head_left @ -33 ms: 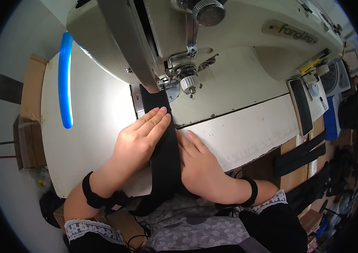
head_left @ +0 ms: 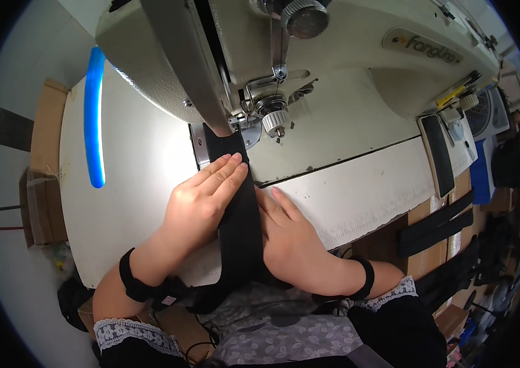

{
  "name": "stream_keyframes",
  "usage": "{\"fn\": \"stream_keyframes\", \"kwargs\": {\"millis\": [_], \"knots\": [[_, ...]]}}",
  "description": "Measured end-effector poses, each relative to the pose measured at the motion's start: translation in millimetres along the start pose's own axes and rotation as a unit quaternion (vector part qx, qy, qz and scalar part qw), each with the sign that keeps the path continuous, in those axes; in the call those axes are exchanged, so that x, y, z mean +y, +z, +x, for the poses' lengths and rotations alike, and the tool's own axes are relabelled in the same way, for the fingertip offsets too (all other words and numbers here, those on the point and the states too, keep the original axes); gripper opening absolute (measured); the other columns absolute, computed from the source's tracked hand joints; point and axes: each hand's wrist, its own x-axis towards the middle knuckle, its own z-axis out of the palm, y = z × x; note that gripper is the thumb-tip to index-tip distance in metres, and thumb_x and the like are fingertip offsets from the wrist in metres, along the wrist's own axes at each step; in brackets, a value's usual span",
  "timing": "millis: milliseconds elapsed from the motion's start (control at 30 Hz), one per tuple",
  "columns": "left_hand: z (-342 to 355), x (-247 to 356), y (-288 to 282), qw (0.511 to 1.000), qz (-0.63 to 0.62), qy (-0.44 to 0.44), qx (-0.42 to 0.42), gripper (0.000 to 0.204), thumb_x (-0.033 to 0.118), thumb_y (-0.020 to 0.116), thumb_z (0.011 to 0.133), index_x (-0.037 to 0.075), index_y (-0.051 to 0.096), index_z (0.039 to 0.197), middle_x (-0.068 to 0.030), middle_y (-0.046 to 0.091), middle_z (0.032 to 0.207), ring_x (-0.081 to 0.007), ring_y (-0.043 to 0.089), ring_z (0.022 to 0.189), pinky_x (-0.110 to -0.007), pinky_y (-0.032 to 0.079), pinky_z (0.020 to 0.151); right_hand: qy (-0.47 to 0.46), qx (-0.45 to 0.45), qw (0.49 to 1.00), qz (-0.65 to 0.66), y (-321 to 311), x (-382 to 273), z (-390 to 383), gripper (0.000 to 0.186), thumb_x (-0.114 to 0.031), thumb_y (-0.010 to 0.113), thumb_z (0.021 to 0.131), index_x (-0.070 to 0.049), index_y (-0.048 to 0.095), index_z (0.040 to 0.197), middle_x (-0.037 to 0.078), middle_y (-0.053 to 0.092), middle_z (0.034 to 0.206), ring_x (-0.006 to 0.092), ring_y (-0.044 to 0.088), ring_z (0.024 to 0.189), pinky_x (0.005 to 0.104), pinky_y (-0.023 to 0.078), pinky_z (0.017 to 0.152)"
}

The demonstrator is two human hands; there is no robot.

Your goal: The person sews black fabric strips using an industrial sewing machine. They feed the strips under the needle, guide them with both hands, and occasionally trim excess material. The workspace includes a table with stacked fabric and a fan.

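Wide black woven fabric strap [head_left: 240, 208] lies flat on the white tabletop [head_left: 143, 184], running from the near edge up under the cream industrial sewing machine [head_left: 333, 55]. Left hand [head_left: 202, 199] rests flat on the strap, fingers extended and together, fingertips near the presser foot [head_left: 249, 132]. Right hand [head_left: 287, 236] presses palm-down against the strap's right edge, fingers spread narrowly.

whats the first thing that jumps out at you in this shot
A big cream sewing machine fills the top of the view, its needle area above a white table. Below it, the left hand and right hand press a black strap flat, running under the presser foot. A blue light strip glows at left.
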Motion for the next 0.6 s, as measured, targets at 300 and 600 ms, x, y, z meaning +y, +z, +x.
{"fn": "stream_keyframes", "kwargs": {"millis": [300, 600], "knots": [[14.9, -33.5, 1.2, 0.977, -0.191, -0.085, 0.031, 0.036, 0.011, 0.068, 0.079, -0.001, 0.07, 0.113, -0.0174, 0.073, 0.113, -0.0314, 0.07, 0.108, -0.037, 0.056, 0.092, 0.001, -0.014, 1.0, -0.02, -3.5, 4.9, 9.5, 0.045, -0.015, 0.051, 0.087, 0.009, 0.06, 0.125, 0.026, 0.05, 0.143, 0.0363, 0.045, 0.138, 0.0453, 0.034, 0.116], [0.9, 6.3, -6.7, 0.999, 0.027, 0.038, -0.019, 0.038, 0.004, 0.064, 0.078, 0.001, 0.07, 0.115, -0.0149, 0.07, 0.121, -0.0276, 0.069, 0.111, -0.035, 0.058, 0.091, -0.017, -0.049, 0.998, -0.029, -8.2, -9.0, -20.4, 0.043, -0.016, 0.052, 0.086, 0.009, 0.062, 0.119, 0.026, 0.057, 0.134, 0.0368, 0.049, 0.135, 0.0446, 0.034, 0.116]]}}
